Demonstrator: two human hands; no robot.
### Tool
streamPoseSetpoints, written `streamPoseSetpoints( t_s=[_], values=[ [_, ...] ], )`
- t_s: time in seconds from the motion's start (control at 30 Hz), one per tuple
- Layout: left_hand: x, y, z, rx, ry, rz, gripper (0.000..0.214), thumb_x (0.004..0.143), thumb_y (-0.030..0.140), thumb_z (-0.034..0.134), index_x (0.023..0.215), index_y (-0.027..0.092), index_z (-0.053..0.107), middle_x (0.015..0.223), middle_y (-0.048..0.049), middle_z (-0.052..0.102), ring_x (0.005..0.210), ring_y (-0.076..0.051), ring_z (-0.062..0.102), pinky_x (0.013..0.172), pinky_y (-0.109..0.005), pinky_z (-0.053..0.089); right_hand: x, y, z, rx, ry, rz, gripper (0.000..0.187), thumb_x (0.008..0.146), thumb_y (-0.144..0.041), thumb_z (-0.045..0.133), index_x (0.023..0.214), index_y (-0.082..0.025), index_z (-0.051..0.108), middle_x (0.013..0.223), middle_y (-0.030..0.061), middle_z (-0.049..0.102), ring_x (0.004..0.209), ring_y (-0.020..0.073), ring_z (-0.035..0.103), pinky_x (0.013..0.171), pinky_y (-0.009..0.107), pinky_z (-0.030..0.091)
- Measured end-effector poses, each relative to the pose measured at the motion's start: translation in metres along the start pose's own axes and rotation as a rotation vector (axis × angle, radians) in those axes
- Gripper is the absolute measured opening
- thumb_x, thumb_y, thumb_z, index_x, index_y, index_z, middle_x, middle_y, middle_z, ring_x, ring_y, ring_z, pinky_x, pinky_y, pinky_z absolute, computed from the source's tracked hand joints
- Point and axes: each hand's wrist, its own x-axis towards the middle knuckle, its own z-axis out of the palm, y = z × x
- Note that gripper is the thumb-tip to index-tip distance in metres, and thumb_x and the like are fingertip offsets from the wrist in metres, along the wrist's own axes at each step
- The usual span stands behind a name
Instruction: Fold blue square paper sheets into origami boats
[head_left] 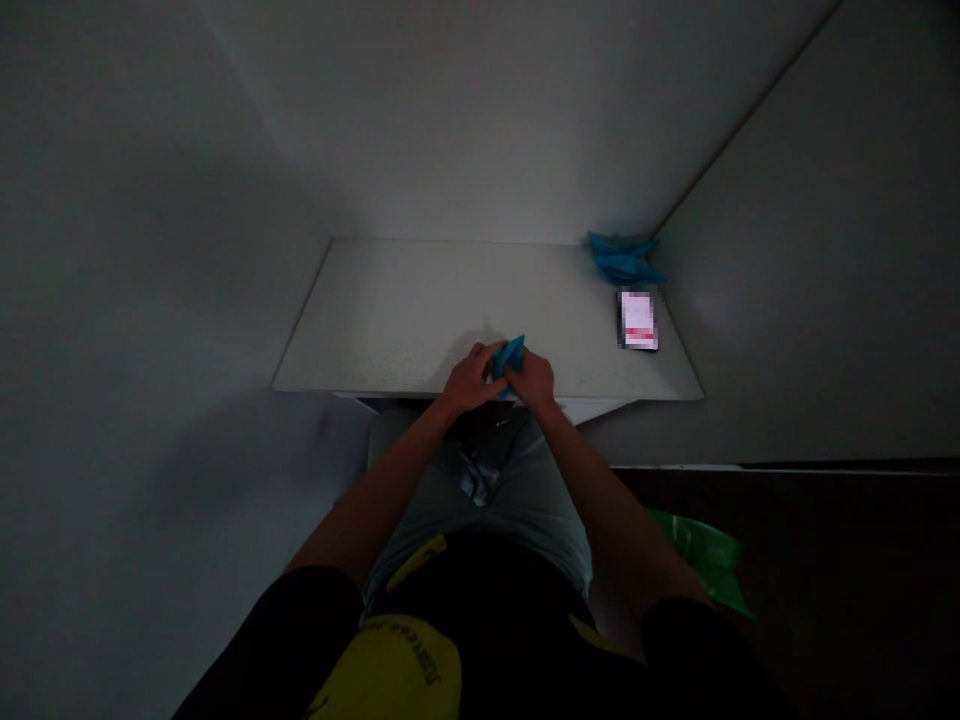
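Observation:
Between my two hands, over the front edge of the white table [420, 300], is a piece of folded blue paper [511, 355] with a pointed tip facing up and away from me. My left hand [472, 379] grips its left side, thumb and fingers around the lower part. From the right, my right hand [534, 379] pinches the paper near its base. My fingers cover the lower part of the folds. Other folded blue paper pieces [626, 262] lie at the table's back right corner, apart from my hands.
A phone [637, 320] with a lit, blurred screen lies on the right of the table, just in front of the blue pieces. Walls enclose the table at the back and on both sides. Something green and shiny [705, 555] is low at the right, beyond my arm.

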Motion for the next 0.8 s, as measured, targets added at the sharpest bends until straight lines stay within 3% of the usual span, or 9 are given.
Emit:
streamPoseSetpoints(
  t_s=[0.13,0.27,0.4,0.47,0.57,0.7,0.8],
  values=[
    [0.0,-0.003,0.001,-0.032,0.001,-0.01,0.07,0.085,0.026,0.071,0.154,0.034,0.062,0.128,-0.0049,0.054,0.092,-0.017,0.066,0.094,-0.036,0.059,0.001,-0.005,0.003,-0.018,0.01,0.044,0.019,0.091,-0.043,0.073,0.096,-0.025,0.077,0.09,0.0125,0.08,0.09,0.0324,0.075,0.08,0.039,0.051],
    [0.005,-0.01,0.002,-0.155,0.08,-0.061,0.055,0.089,0.022,0.063,0.144,0.029,0.067,0.14,-0.0076,0.052,0.101,-0.017,0.069,0.099,-0.036,0.061,-0.003,0.002,-0.008,0.214,-0.029,-0.058,0.035,0.096,-0.038,0.064,0.128,-0.03,0.074,0.098,0.0043,0.08,0.09,0.0265,0.072,0.084,0.036,0.055],
    [0.011,-0.014,-0.004,-0.27,0.159,-0.03,0.048,0.091,0.017,0.057,0.135,0.026,0.073,0.14,-0.01,0.063,0.133,-0.024,0.063,0.113,-0.039,0.056,-0.006,0.014,-0.019,0.518,-0.092,-0.116,0.05,0.099,-0.043,0.056,0.145,-0.026,0.065,0.108,0.005,0.077,0.088,0.0234,0.07,0.083,0.037,0.06],
    [0.012,-0.015,-0.006,-0.326,0.149,-0.048,0.049,0.092,0.016,0.054,0.136,0.026,0.074,0.141,-0.0091,0.069,0.135,-0.024,0.064,0.115,-0.039,0.055,-0.007,0.018,-0.018,0.587,-0.109,-0.1,0.049,0.101,-0.049,0.053,0.143,-0.025,0.065,0.109,0.0068,0.076,0.086,0.0235,0.07,0.081,0.038,0.061],
    [0.013,-0.016,-0.006,-0.443,0.096,-0.096,0.049,0.096,0.024,0.055,0.141,0.024,0.072,0.142,-0.009,0.073,0.121,-0.024,0.072,0.107,-0.039,0.059,-0.005,0.023,-0.013,0.648,-0.093,-0.061,0.042,0.1,-0.053,0.054,0.13,-0.027,0.067,0.105,0.0062,0.075,0.079,0.0217,0.069,0.074,0.037,0.06],
    [0.012,-0.02,0.0,-0.579,0.047,-0.081,0.061,0.093,0.038,0.069,0.15,0.019,0.064,0.125,-0.0107,0.08,0.109,-0.025,0.076,0.099,-0.039,0.061,-0.002,0.028,-0.006,0.78,0.019,-0.02,0.03,0.092,-0.051,0.065,0.11,-0.027,0.065,0.1,0.0026,0.073,0.067,0.0166,0.066,0.065,0.032,0.057],
    [0.012,-0.023,0.004,-0.619,0.07,-0.11,0.069,0.089,0.045,0.079,0.148,0.015,0.061,0.114,-0.0116,0.08,0.1,-0.025,0.077,0.094,-0.039,0.062,-0.001,0.03,-0.006,0.834,0.032,-0.016,0.028,0.088,-0.046,0.071,0.108,-0.027,0.067,0.095,0.001,0.074,0.067,0.0159,0.065,0.066,0.031,0.057]
  ],
)
